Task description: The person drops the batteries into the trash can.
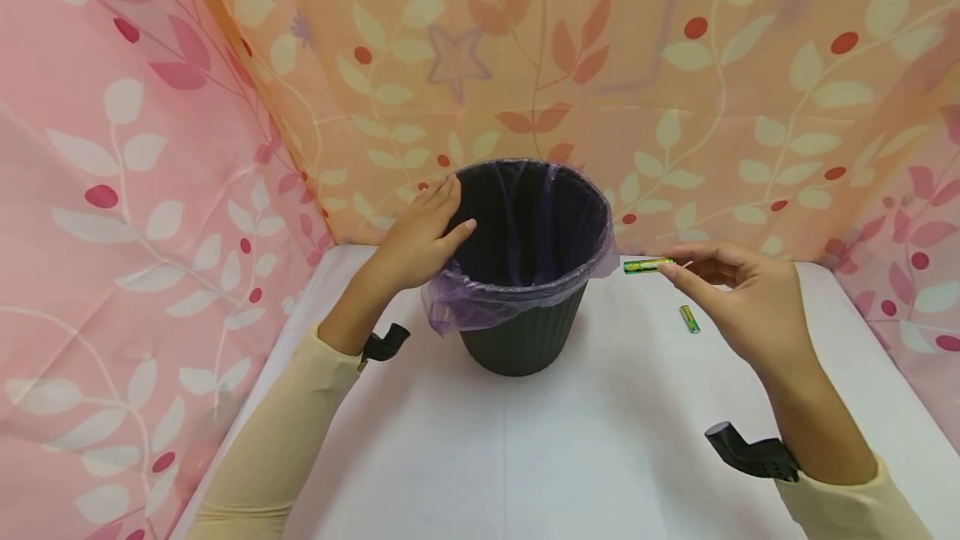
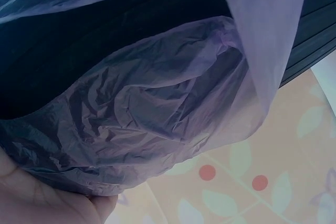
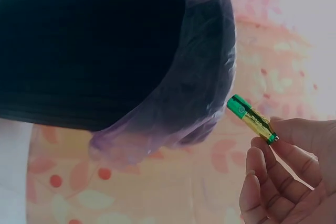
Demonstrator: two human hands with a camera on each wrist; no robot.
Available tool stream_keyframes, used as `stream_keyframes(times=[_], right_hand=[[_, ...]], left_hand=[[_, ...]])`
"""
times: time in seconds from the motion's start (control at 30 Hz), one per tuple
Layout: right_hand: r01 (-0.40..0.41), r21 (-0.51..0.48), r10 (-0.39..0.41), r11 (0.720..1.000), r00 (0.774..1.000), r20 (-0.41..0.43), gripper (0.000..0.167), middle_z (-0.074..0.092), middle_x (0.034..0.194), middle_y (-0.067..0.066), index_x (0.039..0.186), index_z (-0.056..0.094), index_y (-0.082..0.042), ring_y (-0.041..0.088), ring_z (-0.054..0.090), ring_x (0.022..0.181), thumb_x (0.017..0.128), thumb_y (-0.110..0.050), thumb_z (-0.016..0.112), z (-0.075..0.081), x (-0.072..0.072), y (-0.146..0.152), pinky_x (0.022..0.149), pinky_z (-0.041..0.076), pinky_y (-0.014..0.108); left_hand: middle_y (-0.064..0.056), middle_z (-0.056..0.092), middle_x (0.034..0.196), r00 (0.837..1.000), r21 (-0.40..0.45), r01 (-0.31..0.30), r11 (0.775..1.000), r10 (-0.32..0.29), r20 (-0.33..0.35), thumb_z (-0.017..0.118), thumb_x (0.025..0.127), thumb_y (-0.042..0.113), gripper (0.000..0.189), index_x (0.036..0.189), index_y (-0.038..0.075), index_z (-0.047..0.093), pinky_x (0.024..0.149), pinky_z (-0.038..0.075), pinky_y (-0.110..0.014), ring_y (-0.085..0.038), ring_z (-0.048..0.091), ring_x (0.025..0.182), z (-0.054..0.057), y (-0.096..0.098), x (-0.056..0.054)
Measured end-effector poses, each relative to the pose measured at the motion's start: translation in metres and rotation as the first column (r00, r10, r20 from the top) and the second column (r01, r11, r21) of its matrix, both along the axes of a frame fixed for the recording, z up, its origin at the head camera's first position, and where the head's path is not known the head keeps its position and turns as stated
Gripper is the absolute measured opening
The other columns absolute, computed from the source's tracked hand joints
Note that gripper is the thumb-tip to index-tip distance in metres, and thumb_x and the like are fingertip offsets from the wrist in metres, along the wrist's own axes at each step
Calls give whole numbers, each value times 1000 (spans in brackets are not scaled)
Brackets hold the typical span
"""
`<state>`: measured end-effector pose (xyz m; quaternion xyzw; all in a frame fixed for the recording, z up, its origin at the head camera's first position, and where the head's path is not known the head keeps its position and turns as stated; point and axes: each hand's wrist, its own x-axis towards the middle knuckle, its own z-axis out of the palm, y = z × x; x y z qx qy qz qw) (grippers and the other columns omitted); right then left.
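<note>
A black ribbed trash can stands upright on the white-covered table. Its purple plastic liner is folded out over the rim. My left hand rests against the left side of the rim, fingers extended and thumb toward the opening. In the left wrist view only part of that hand shows beside the crinkled liner. To the right of the can, my right hand pinches a green and gold battery by one end, just outside the rim. Another battery lies on the table below this hand.
White cloth covers the table. A peach patterned curtain hangs close behind the can, with pink patterned curtains on the left and right. The can's bottom inside is too dark to make out.
</note>
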<state>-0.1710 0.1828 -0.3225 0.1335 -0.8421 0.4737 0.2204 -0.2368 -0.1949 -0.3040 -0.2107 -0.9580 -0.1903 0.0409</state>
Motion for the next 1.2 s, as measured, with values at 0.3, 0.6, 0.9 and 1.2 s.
stream_keyframes(times=[0.3, 0.6, 0.9, 1.2], right_hand=[[-85, 15, 86, 996, 991, -106, 20, 76, 80, -3, 98, 82, -11, 6, 69, 69, 80, -4, 86, 22, -6, -20, 61, 48, 16], [-131, -6, 130, 991, 987, -96, 21, 77, 85, -3, 100, 82, -11, 11, 68, 67, 80, -5, 86, 32, -11, -36, 60, 52, 16], [-147, -24, 146, 989, 989, -31, 15, 76, 82, 1, 98, 82, -13, 14, 67, 64, 83, -14, 86, 35, -19, -45, 57, 49, 19], [-152, -3, 152, 988, 988, -23, 17, 75, 82, 1, 99, 82, -13, 12, 64, 63, 82, -14, 86, 32, -30, -55, 56, 47, 18]], left_hand=[[-14, 11, 169, 1000, -12, -5, 1000, 5, -4, 37, 109, 43, 71, 160, -1, 16, 126, 4, -41, -25, 2, 157, 0, 1, 0], [-13, 10, 169, 1000, -16, -11, 1000, 11, 0, 36, 109, 44, 70, 160, 0, 16, 126, 5, -42, -23, 2, 156, -1, 1, -1], [-11, 9, 169, 1000, -11, -17, 1000, 17, 12, 35, 109, 46, 71, 160, 1, 16, 126, 3, -40, -23, 1, 156, 0, 0, 0], [-12, 9, 169, 1000, -11, -15, 1000, 15, 10, 35, 109, 45, 71, 160, 1, 16, 126, 2, -38, -22, 1, 156, -1, 0, 0]])
